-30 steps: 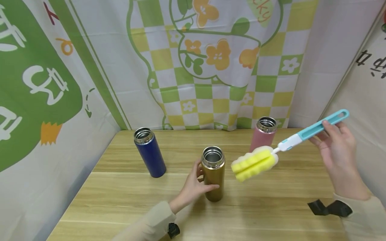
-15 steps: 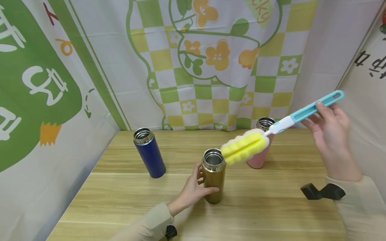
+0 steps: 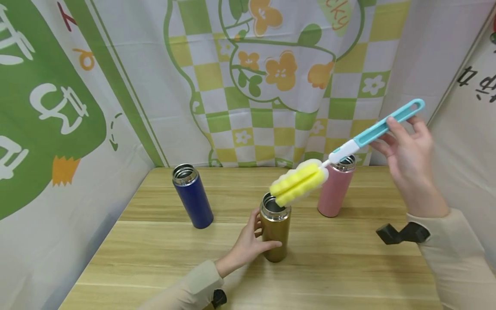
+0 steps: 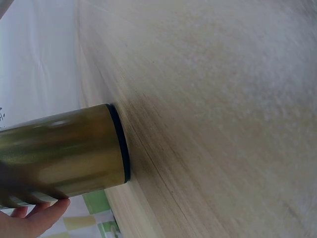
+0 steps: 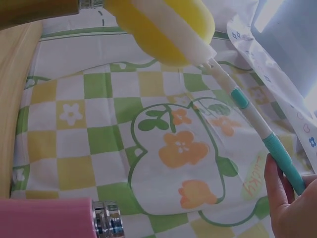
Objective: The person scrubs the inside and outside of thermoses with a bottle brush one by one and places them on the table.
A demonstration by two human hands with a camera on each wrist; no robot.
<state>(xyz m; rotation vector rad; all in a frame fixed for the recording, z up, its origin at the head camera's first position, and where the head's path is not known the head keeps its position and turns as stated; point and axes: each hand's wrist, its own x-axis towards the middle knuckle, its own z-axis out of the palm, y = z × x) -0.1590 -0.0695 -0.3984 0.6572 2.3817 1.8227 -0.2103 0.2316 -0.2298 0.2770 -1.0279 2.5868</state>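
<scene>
My left hand (image 3: 248,247) grips a gold thermos bottle (image 3: 276,237) standing upright on the table, its mouth uncapped. The thermos base (image 4: 74,153) rests on the tabletop in the left wrist view. High on the right, my right hand (image 3: 412,165) pinches the turquoise handle (image 3: 379,129) of a bottle brush with a yellow and white sponge head (image 3: 300,181). The brush slants down to the left, its sponge tip overlapping the gold thermos's mouth in the head view. In the right wrist view the sponge (image 5: 173,39) is beside the gold bottle's neck.
A blue thermos (image 3: 193,202) stands open-topped at the left, and a pink thermos (image 3: 335,193) stands behind the brush at the right. The wooden table (image 3: 155,254) meets a patterned cloth backdrop (image 3: 279,137) at its far edge.
My right hand has moved up and left with the brush, bringing the sponge from right of the gold thermos to over its mouth. The left hand keeps its hold with little movement.
</scene>
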